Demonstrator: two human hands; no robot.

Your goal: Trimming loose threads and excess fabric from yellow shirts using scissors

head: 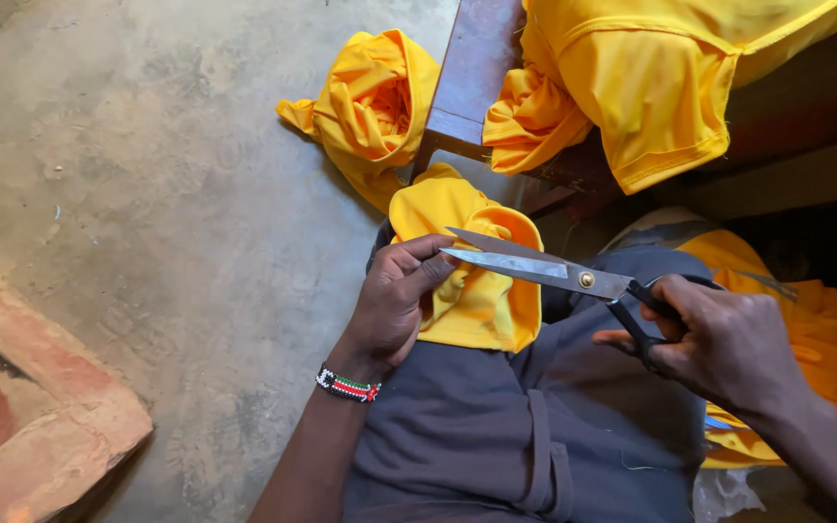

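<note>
A reddish slab (31,407) lay at the far left on the concrete floor (167,165). A bunched yellow cloth (372,107) sat beside a dark wooden bench leg (467,77). The left hand (394,300) gripped a folded yellow piece (477,300) on the lap. The right hand (719,339) clasped scissors (544,266), blades slightly parted, lying nearly level, tips pointing left across the fabric.

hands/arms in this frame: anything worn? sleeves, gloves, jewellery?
Both arms are bare to the frame edge: no sleeves, no gloves. The left hand has a beaded wristband at the wrist, black and white beads with red and a bit of green, a narrow flat strip. The right hand and its wrist show nothing worn; no watch or ring is visible on either.
</note>
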